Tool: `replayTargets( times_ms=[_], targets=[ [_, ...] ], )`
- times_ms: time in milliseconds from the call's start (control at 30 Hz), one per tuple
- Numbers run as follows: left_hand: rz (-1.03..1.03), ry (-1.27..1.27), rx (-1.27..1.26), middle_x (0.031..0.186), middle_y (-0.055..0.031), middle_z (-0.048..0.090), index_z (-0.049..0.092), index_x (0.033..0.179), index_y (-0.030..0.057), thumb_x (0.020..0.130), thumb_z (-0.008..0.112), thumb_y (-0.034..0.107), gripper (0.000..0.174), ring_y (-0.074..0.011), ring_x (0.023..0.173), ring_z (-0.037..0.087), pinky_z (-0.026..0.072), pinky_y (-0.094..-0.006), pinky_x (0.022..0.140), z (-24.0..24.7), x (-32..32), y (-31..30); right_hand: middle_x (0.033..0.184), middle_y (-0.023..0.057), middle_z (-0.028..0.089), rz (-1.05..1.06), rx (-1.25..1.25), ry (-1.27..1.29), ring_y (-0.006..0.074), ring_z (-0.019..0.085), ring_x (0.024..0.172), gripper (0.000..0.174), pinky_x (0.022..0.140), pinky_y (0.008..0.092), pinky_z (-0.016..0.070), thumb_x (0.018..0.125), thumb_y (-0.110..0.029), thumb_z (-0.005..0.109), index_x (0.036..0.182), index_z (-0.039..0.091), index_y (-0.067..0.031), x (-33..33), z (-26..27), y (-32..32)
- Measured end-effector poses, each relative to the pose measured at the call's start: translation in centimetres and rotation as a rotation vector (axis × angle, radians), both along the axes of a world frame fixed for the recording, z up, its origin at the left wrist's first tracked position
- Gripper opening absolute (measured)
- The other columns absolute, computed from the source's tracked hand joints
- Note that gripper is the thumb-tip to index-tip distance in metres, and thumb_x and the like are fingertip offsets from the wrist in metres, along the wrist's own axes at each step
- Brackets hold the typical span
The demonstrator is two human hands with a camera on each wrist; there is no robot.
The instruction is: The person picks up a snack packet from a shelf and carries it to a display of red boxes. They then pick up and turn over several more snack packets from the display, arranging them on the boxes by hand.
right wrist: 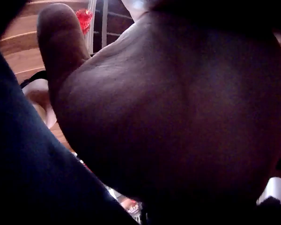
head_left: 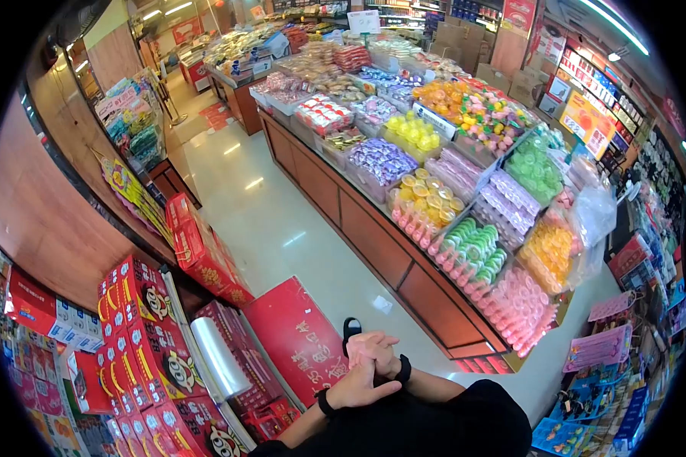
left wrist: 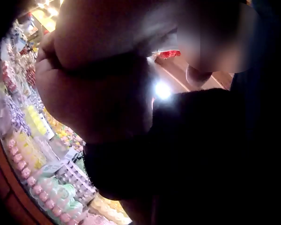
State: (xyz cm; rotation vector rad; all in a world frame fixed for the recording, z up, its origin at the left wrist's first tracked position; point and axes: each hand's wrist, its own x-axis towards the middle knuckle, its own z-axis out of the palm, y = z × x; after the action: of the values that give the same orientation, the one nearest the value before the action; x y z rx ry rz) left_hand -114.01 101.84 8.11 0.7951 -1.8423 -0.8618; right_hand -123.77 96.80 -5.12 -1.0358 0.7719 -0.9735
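Note:
In the head view, the left hand and right hand are clasped together in front of the body, each gripping the other. The left thumb lies straight, pointing right, and some fingers are hidden where the hands overlap. Both wrists wear black bands. Neither hand shows any item in it. Dark skin surfaces fill much of both wrist views, at very close range. A thumb stands out at the upper left of the right wrist view.
A long counter of colourful packaged sweets runs along the right. Stacked red boxes, a clear plastic roll and a red mat are at lower left. Hanging goods line the far right.

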Motion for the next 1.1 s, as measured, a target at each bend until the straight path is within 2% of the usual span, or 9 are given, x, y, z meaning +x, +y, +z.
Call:
replayTargets(
  times_ms=[400, 467, 567, 700, 733, 833, 933, 1033, 1100],
  targets=[
    [0.068, -0.234, 0.107, 0.137, -0.0229, 0.036, 0.013, 0.14, -0.005, 0.078, 0.076, 0.022, 0.092, -0.0341, 0.129, 0.035, 0.0278, -0.0443, 0.108, 3.4, 10.9, -22.6, 0.106, 0.0076, 0.059, 0.361, -0.38, -0.079, 0.0288, 0.054, 0.084, 0.053, 0.07, 0.0546, 0.0419, 0.089, -0.058, 0.055, 0.119, 0.059, -0.0138, 12.5, -8.0, -24.1],
    [0.082, -0.023, 0.148, 0.137, -0.0222, 0.037, 0.016, 0.139, -0.0045, 0.078, 0.076, 0.02, 0.089, -0.0332, 0.129, 0.036, 0.0297, -0.0438, 0.107, 2.3, 12.2, -25.8, 0.097, 0.0058, 0.055, 0.422, -0.297, -0.192, 0.0246, 0.052, 0.078, 0.04, 0.065, 0.0488, 0.0402, 0.091, -0.05, 0.052, 0.108, 0.056, -0.0131, 14.1, -3.3, -27.0],
    [0.121, -0.032, 0.18, 0.135, -0.0207, 0.038, 0.017, 0.139, -0.0025, 0.075, 0.076, 0.017, 0.09, -0.0305, 0.127, 0.038, 0.0328, -0.0434, 0.105, 2.9, 14.0, -29.8, 0.083, 0.0032, 0.05, 0.495, -0.112, -0.461, 0.0182, 0.048, 0.068, 0.026, 0.059, 0.0401, 0.0376, 0.095, -0.037, 0.048, 0.093, 0.052, -0.0121, 16.5, 4.5, -30.3],
    [0.137, 0.083, 0.265, 0.131, -0.0187, 0.042, 0.02, 0.139, -0.0026, 0.076, 0.076, 0.018, 0.086, -0.0288, 0.123, 0.042, 0.0353, -0.0418, 0.102, 2.2, 16.8, -34.5, 0.064, -0.0003, 0.044, 0.52, -0.005, -0.711, 0.0097, 0.044, 0.055, 0.03, 0.05, 0.0285, 0.0342, 0.101, -0.021, 0.042, 0.073, 0.046, -0.0107, 19.3, 8.6, -35.0],
    [0.159, 0.107, 0.26, 0.128, -0.0196, 0.047, 0.024, 0.136, -0.0052, 0.078, 0.075, 0.02, 0.081, -0.0306, 0.121, 0.044, 0.0339, -0.0428, 0.103, 2.4, 17.4, -35.6, 0.064, -0.0003, 0.044, 0.516, 0.001, -0.702, 0.0097, 0.044, 0.055, 0.03, 0.05, 0.0285, 0.0342, 0.101, -0.021, 0.042, 0.073, 0.046, -0.0107, 19.7, 9.0, -37.1],
    [0.164, 0.123, 0.235, 0.119, -0.0173, 0.049, 0.029, 0.135, -0.0048, 0.079, 0.075, 0.021, 0.077, -0.0277, 0.114, 0.047, 0.0365, -0.0425, 0.099, 1.5, 20.0, -40.6, 0.075, 0.0026, 0.05, 0.439, -0.123, -0.13, 0.0118, 0.047, 0.068, 0.023, 0.058, 0.0286, 0.0393, 0.092, -0.025, 0.056, 0.085, 0.057, -0.0025, 21.4, 9.7, -42.6],
    [0.227, 0.111, 0.237, 0.11, -0.0132, 0.05, 0.041, 0.126, -0.0019, 0.081, 0.072, 0.018, 0.058, -0.0231, 0.107, 0.049, 0.0403, -0.0391, 0.093, 0.6, 22.3, -45.1, 0.071, 0.0024, 0.044, 0.354, -0.305, -0.192, 0.012, 0.039, 0.062, 0.026, 0.052, 0.0304, 0.0321, 0.092, -0.025, 0.056, 0.081, 0.051, -0.0025, 23.5, 9.6, -47.6],
    [0.321, 0.094, 0.08, 0.129, -0.0217, 0.034, 0.041, 0.125, -0.0012, 0.071, 0.069, 0.006, 0.061, -0.0363, 0.123, 0.034, 0.0287, -0.0454, 0.104, 1.1, 25.2, -50.3, 0.068, 0.0034, 0.042, 0.306, -0.488, -0.049, 0.0123, 0.04, 0.062, 0.029, 0.051, 0.0308, 0.0314, 0.091, -0.024, 0.058, 0.077, 0.048, -0.0006, 26.5, 10.1, -53.6],
    [0.299, 0.203, 0.132, 0.121, -0.0157, 0.039, 0.037, 0.128, 0.0002, 0.078, 0.065, 0.005, 0.057, -0.0271, 0.109, 0.045, 0.0409, -0.0394, 0.093, 2.1, 27.7, -53.3, 0.067, 0.0043, 0.042, 0.267, -0.493, -0.002, 0.0136, 0.041, 0.061, 0.03, 0.051, 0.0314, 0.0313, 0.09, -0.023, 0.058, 0.074, 0.048, -0.0001, 28.8, 11.4, -56.6]
  ],
)
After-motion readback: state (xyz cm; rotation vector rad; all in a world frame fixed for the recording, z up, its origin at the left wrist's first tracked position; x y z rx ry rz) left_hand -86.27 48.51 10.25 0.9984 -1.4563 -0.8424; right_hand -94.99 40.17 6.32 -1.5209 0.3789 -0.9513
